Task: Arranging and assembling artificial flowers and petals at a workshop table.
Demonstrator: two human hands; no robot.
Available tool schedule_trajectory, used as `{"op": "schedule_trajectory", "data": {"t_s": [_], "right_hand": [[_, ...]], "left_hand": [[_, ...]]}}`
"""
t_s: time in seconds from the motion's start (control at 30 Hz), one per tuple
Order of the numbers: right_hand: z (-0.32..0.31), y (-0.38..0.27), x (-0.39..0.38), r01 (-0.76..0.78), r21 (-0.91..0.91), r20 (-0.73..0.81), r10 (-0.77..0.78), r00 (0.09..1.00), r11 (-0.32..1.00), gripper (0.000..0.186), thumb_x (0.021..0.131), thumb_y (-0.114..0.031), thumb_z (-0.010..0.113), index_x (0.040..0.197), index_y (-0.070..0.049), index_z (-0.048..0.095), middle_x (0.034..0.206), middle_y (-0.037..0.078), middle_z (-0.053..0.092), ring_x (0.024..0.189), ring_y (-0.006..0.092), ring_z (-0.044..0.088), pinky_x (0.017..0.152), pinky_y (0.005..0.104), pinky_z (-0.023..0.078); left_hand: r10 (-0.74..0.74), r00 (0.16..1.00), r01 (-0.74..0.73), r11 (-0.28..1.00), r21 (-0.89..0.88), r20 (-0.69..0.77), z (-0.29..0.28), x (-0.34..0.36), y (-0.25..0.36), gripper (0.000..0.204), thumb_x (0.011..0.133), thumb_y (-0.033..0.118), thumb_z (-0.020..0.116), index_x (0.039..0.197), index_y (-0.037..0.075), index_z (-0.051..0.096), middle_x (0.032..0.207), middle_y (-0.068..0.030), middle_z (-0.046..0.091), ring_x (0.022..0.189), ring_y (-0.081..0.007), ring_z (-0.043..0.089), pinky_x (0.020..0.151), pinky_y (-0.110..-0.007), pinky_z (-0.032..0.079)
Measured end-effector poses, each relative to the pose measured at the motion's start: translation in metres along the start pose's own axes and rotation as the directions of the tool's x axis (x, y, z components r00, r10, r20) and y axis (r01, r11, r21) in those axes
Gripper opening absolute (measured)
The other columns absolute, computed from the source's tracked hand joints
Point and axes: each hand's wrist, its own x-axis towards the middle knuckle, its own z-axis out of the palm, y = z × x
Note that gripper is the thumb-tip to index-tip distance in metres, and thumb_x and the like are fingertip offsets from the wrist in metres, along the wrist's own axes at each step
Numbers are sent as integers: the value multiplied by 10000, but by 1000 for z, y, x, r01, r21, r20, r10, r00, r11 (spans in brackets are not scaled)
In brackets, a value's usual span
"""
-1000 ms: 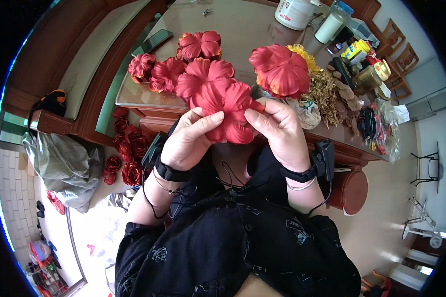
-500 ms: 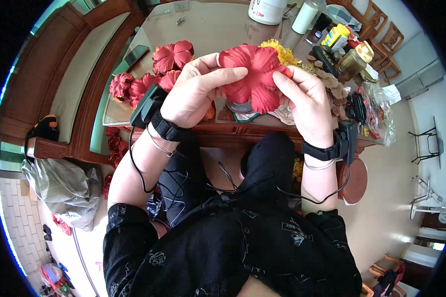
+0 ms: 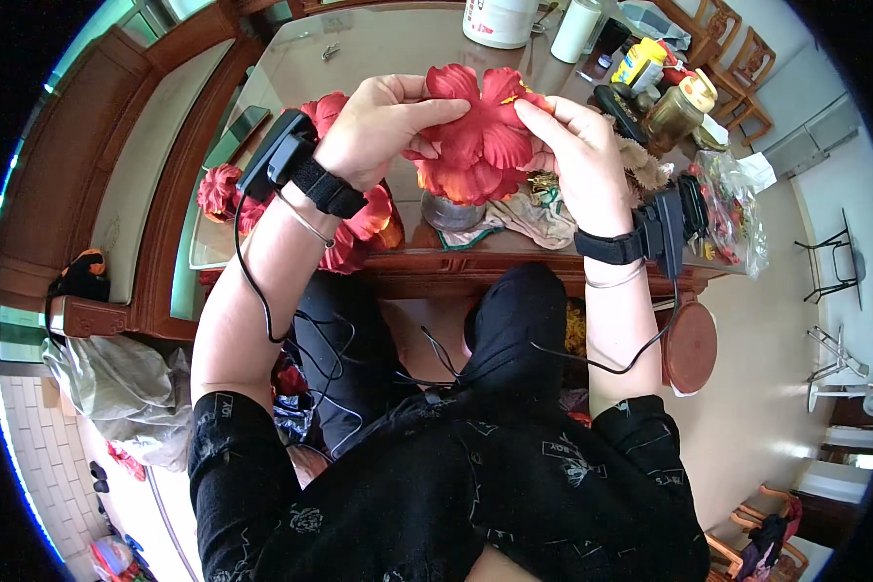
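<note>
the person sits at a wooden table with a glass top. both hands are raised over its near edge. the left hand pinches the petals of a red fabric flower with closed fingers, and the right hand grips its other side. under the flower stands a small metal cup. farther left lie more red flowers; a white jar stands at the far edge.
</note>
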Motion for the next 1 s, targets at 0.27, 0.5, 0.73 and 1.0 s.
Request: {"op": "schedule_trajectory", "data": {"t_s": [0.27,0.5,0.73,1.0], "right_hand": [[2,5,4,-22,-11,-41,21,999,1000,223,911,-186,619,965,23,674,793,26,649,660,64,607,536,208,530],[0,9,6,-47,-46,-59,44,997,998,224,905,-190,626,941,26,675,755,22,634,628,62,593,529,210,527],[0,8,9,-18,-56,-39,16,999,998,220,900,-195,633,913,20,677,707,19,626,579,64,583,515,208,509],[0,9,10,-8,-108,-44,4,999,994,230,896,-204,640,910,23,675,719,29,643,572,64,587,514,205,498]], "left_hand": [[-81,996,84,988,-129,28,-9,17,-20,168,873,115,659,995,3,683,844,-45,684,648,-83,631,537,-192,525],[-97,995,95,981,-167,0,-6,18,-23,151,872,112,660,979,10,690,838,-46,687,615,-80,621,531,-189,520],[-100,995,100,983,-153,2,-7,17,-27,171,897,131,633,1006,5,675,912,-48,689,710,-86,638,606,-207,525],[-128,992,128,987,-97,9,-9,17,-29,198,903,153,632,1028,4,667,938,-44,693,739,-82,648,638,-207,535]]}}
